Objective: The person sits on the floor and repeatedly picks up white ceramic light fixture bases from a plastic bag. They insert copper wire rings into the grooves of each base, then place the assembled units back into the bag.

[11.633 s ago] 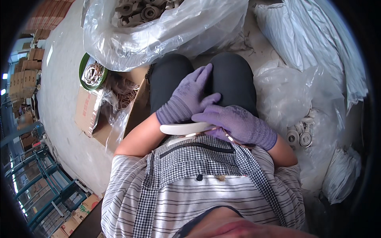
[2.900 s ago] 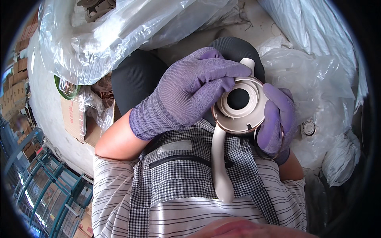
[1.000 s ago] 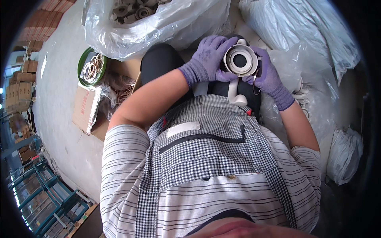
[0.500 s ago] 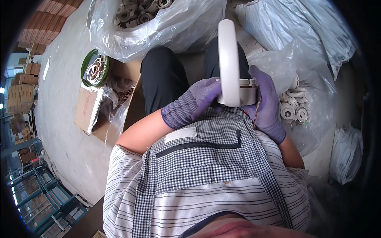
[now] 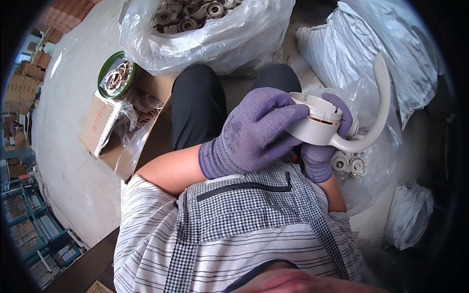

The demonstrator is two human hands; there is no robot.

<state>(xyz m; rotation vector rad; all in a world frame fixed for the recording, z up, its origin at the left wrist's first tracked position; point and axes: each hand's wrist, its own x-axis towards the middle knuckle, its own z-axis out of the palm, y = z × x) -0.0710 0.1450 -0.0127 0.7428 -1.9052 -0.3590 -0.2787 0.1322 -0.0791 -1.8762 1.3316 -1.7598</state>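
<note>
Above my lap I hold a white plastic ring-shaped part with a long curved handle [image 5: 312,131]. A thin copper-coloured band shows in the gap around its upper rim. My left hand [image 5: 261,129], in a purple knit glove, has its thumb and fingers pressed on the left side of the ring. Also gloved in purple, my right hand [image 5: 318,154] supports it from below and behind, fingers curled round the far right side. The handle arcs out to the right and up. Part of my right hand is hidden behind the ring.
Ahead stands a large clear plastic bag [image 5: 215,46] of grey-white plastic parts. On the left, a green round tub [image 5: 103,88] of wire rings sits on an open cardboard box [image 5: 97,119]. Another clear bag [image 5: 364,188] with white parts lies right, near silvery sacks [image 5: 337,53].
The part has turned: its handle, upright before, now swings out to the right, and the ring's open top shows. My left hand has moved higher onto the ring.
</note>
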